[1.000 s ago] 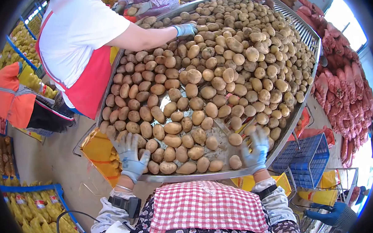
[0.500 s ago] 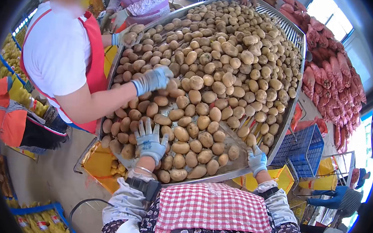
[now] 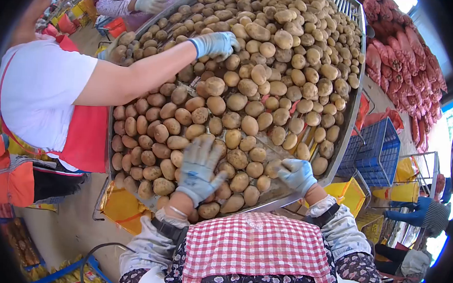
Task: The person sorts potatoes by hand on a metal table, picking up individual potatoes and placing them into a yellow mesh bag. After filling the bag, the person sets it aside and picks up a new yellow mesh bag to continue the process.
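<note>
Many brown potatoes (image 3: 240, 159) cover a metal sorting table (image 3: 285, 200). My left hand (image 3: 200, 172), in a pale blue and white glove, lies on the potatoes at the near side, fingers stretched out and thumb apart. My right hand (image 3: 297, 176), gloved alike, is at the near right of the table over a bare metal strip. Its fingers are curled, with the tips against a potato (image 3: 271, 169); part of the grip is hidden.
A co-worker in a red apron (image 3: 85, 139) reaches a gloved hand (image 3: 216, 44) over the potatoes from the left. Another person stands at the far left. A yellow bag (image 3: 123, 208) hangs at the near left edge. A blue crate (image 3: 377, 154) and stacked red net sacks (image 3: 404, 74) are at right.
My left hand has slid right across the potatoes. My right hand has moved left from the table edge and curled its fingers at a potato. The co-worker's arm has reached farther in.
</note>
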Motion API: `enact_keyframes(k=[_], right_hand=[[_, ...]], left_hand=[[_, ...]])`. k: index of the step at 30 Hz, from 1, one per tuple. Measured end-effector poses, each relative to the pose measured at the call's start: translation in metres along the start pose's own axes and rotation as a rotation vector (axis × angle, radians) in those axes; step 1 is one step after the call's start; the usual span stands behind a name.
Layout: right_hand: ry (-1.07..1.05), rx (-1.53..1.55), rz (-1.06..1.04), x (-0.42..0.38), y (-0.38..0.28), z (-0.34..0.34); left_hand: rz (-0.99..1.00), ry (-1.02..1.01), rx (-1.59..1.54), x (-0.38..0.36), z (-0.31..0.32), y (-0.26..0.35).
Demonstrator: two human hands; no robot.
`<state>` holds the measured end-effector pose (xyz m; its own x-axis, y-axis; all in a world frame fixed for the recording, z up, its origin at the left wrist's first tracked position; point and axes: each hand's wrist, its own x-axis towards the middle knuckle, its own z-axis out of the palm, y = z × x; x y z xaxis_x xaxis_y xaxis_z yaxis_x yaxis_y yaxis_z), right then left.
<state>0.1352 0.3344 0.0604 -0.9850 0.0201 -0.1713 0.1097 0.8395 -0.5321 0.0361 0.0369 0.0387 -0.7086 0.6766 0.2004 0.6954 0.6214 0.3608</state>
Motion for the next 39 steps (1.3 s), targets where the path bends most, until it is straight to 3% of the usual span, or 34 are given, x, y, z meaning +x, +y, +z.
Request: enact_keyframes(k=[1, 3, 5, 6, 7, 9, 11, 13, 15, 16, 17, 19, 22, 25, 27, 29, 30, 31, 33, 34, 35, 37, 38, 39], right_hand=[[-0.003, 0.013, 0.017, -0.003, -0.015, 0.003], [-0.177, -0.413, -0.227, -0.005, -0.040, 0.004], [-0.143, -0.468, -0.239, -0.008, -0.037, 0.016], [-0.121, -0.519, -0.260, -0.012, -0.035, 0.023], [-0.122, -0.516, -0.253, -0.013, -0.034, 0.026], [-0.338, -0.533, -0.047, -0.010, -0.037, 0.029], [-0.420, -0.476, -0.020, -0.005, -0.043, 0.014], [-0.496, -0.420, 0.019, -0.006, -0.035, 0.011], [-0.105, 0.798, 0.261, -0.019, -0.011, 0.014], [-0.204, 1.094, 0.380, -0.026, 0.001, -0.003], [-0.183, 1.503, 0.323, -0.027, 0.014, 0.008], [-0.065, 1.880, 0.219, -0.027, 0.021, 0.018], [-0.100, 1.985, 0.073, -0.026, 0.027, 0.019], [-0.015, 1.957, 0.133, -0.024, 0.008, -0.003], [0.000, 1.994, 0.133, -0.024, 0.013, 0.000], [0.024, 2.121, 0.151, -0.021, 0.012, -0.001], [0.022, 2.122, 0.148, -0.019, 0.017, 0.001], [0.051, 2.043, 0.233, -0.019, 0.027, 0.004], [0.068, 1.956, 0.314, -0.017, 0.045, -0.004], [0.274, 1.615, 0.299, -0.015, 0.052, -0.014], [0.456, 1.264, 0.277, -0.010, 0.060, -0.022], [0.687, 0.680, 0.304, 0.005, 0.078, -0.022], [0.695, 0.318, 0.317, 0.012, 0.073, -0.027], [0.691, 0.318, 0.312, 0.015, 0.062, -0.028]], left_hand=[[0.007, -0.019, -0.003, 0.010, 0.010, 0.004], [0.044, -0.123, 0.070, 0.031, 0.029, 0.006], [0.056, -0.080, 0.080, 0.053, 0.027, -0.009], [-0.037, -0.023, 0.179, 0.061, 0.024, -0.019], [-0.134, 0.038, 0.280, 0.064, 0.021, -0.026], [-0.142, 0.030, 0.314, 0.060, 0.016, -0.037], [-0.150, 0.025, 0.348, 0.058, 0.004, -0.031], [-0.344, -0.419, 0.182, 0.058, -0.025, -0.008], [-0.328, -0.356, 0.114, 0.051, -0.014, -0.007], [-0.215, -0.131, 0.048, 0.053, -0.006, -0.006], [-0.100, 0.094, -0.018, 0.056, 0.000, -0.004], [-0.011, 0.096, 0.202, 0.073, 0.013, 0.013], [0.104, -0.056, 0.117, 0.057, 0.044, 0.020], [0.409, -0.282, -0.172, 0.049, 0.025, 0.018], [0.416, -0.345, -0.205, 0.062, 0.019, 0.017], [0.254, 0.066, -0.342, 0.090, 0.029, 0.008], [0.173, 0.132, -0.047, 0.107, 0.016, 0.027], [0.174, 0.132, -0.045, 0.105, 0.022, 0.034], [0.238, -0.072, 0.034, 0.093, 0.031, 0.043], [0.361, -0.006, 0.039, 0.088, 0.027, 0.044], [0.360, -0.008, 0.044, 0.088, 0.021, 0.044], [0.261, -0.283, -0.274, 0.089, 0.014, 0.039], [0.312, 0.061, -0.389, 0.103, 0.021, 0.038], [0.325, 0.202, -0.300, 0.118, 0.027, 0.036]])
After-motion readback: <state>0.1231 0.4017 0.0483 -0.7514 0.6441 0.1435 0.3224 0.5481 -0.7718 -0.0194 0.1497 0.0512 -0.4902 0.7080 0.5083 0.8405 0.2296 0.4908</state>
